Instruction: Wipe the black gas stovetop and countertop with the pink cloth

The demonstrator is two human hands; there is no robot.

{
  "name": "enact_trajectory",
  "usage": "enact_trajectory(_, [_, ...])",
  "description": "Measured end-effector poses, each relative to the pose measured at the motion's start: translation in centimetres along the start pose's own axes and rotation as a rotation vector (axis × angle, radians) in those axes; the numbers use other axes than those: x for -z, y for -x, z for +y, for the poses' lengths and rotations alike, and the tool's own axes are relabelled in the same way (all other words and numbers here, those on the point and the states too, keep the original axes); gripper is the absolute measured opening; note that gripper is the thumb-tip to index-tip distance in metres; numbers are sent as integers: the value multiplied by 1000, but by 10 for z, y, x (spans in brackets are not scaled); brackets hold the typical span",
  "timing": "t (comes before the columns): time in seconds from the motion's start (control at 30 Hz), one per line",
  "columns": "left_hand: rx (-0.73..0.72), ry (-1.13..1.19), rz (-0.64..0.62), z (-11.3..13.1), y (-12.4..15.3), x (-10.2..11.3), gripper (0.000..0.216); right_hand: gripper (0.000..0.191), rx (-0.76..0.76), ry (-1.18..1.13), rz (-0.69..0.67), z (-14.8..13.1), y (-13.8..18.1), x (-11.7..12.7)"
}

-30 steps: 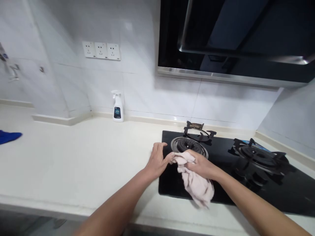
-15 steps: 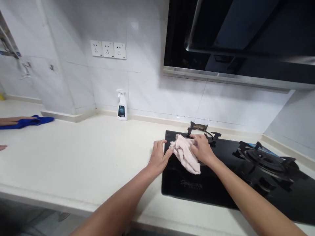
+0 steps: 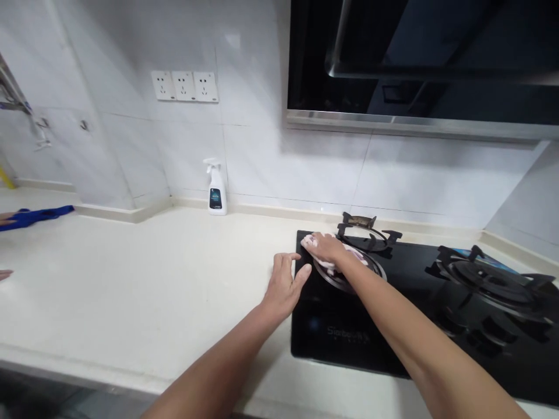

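Note:
Pressed down by my right hand (image 3: pixel 326 247), a pale pink cloth (image 3: pixel 309 242) lies bunched on the back left corner of the black gas stove (image 3: pixel 314 326). The hand's fingers are closed over the cloth, and part of it spreads beneath the wrist onto the left burner's metal ring (image 3: pixel 379 269). My left hand (image 3: pixel 283 282) is at the stove's left edge, thumb and fingers apart, holding nothing. Behind the left burner, a loose pan support (image 3: pixel 369 237) leans on the stove's back edge.
A white spray bottle (image 3: pixel 217 189) stands against the tiled wall. The right burner (image 3: pixel 493 285) carries its pan support. A range hood (image 3: pixel 414 119) overhangs the stove. At far left, another person's hand (image 3: pixel 6 219) is on a blue cloth (image 3: pixel 39 216) on the counter (image 3: pixel 144 291).
My right hand has moved left with the pink cloth, now pressing it flat toward the stove's back left corner. My left hand has come off the cloth. The other person's blue cloth has shifted left.

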State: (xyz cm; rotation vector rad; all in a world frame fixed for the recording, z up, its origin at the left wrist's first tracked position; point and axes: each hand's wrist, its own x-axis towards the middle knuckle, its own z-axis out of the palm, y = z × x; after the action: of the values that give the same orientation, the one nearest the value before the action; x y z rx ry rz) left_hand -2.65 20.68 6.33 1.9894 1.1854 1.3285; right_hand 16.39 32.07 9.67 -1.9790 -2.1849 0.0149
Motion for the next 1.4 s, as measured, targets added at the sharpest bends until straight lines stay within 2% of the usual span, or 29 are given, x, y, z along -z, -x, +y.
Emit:
enact_trajectory(0.1, [2,-10,-4,-1,-1,0,37,73,-92,-21,-17,1,-14,1])
enact_trajectory(0.17, [0,-17,-6,-1,-2,0,36,68,-95,-16,-11,-2,-8,0])
enact_trajectory(0.27, [-18,-27,11,-2,-4,0,33,50,12,-4,2,-12,20,-2])
enact_trajectory(0.4, [-55,-24,21,-5,-4,0,30,34,231,-36,5,-14,76,-1])
enact_trajectory(0.47, [-58,-22,17,-7,-3,0,31,32,309,-68,1,-3,104,3])
enact_trajectory(0.57, [-51,-24,4,-9,-1,1,33,34,360,-118,-6,26,142,9])
enact_trajectory(0.63, [-43,-23,-11,-8,-1,2,35,34,338,-156,5,49,161,13])
enact_trajectory(0.73, [-34,-21,-31,-7,-1,2,36,36,229,-133,33,76,176,17])
enact_trajectory(0.83, [-30,-19,-42,-5,-1,2,35,37,84,-57,-10,86,177,23])
enact_trajectory(0.93, [-23,-15,-62,-3,-1,1,34,44,-12,-135,-74,83,170,27])
enact_trajectory(1.03, [-16,-11,-107,-1,-1,-1,33,52,-77,-133,-56,80,160,24])
enact_trajectory(1.13, [-4,-15,-155,0,1,-1,31,49,-135,-19,-40,84,145,18])
enact_trajectory(1.4, [20,-39,-258,12,3,-1,31,41,-309,-104,11,122,89,24])
